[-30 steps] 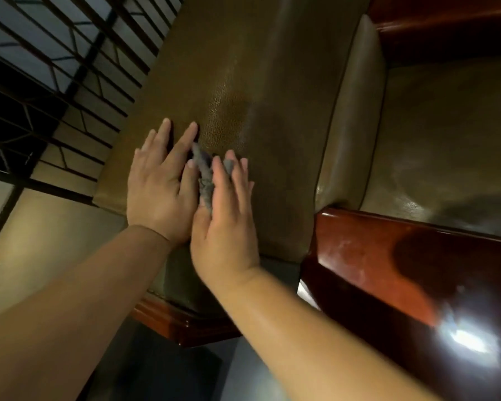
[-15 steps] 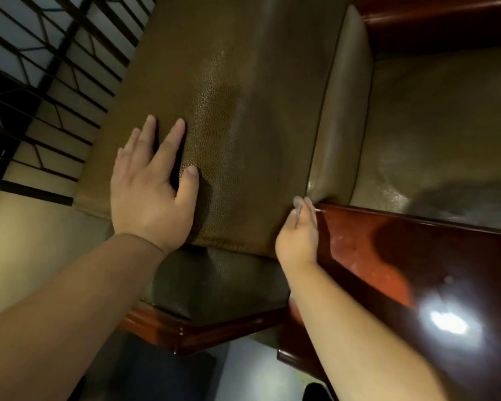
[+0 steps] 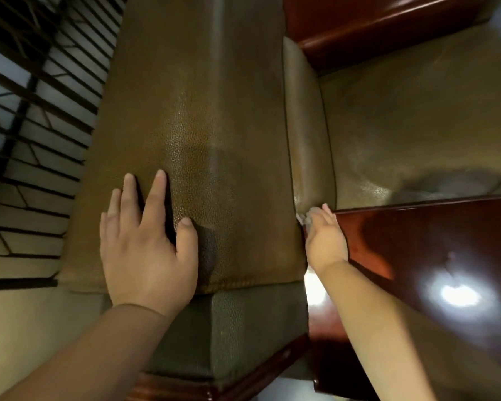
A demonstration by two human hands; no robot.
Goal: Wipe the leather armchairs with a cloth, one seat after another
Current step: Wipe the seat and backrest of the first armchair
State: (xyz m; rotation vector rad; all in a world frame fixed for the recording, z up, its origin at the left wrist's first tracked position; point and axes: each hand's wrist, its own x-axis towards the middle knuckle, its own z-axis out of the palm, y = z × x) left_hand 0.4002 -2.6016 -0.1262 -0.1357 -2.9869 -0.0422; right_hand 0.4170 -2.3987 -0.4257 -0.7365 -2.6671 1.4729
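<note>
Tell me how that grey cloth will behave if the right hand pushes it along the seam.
The cloth looks soft and floppy, bunched under the right hand, so it likely crumples rather than slides flat. It seems light. On the smooth leather it probably glides easily.

The armchair's back cushion (image 3: 203,117) is olive-brown leather with a pebbled grain and a soft sheen. The seat cushion (image 3: 417,125) on the right is smoother, glossier leather. The wooden armrest (image 3: 434,256) is dark red, polished and lacquered, with a bright glare. A bit of grey cloth (image 3: 307,217) looks matt and soft.
</note>
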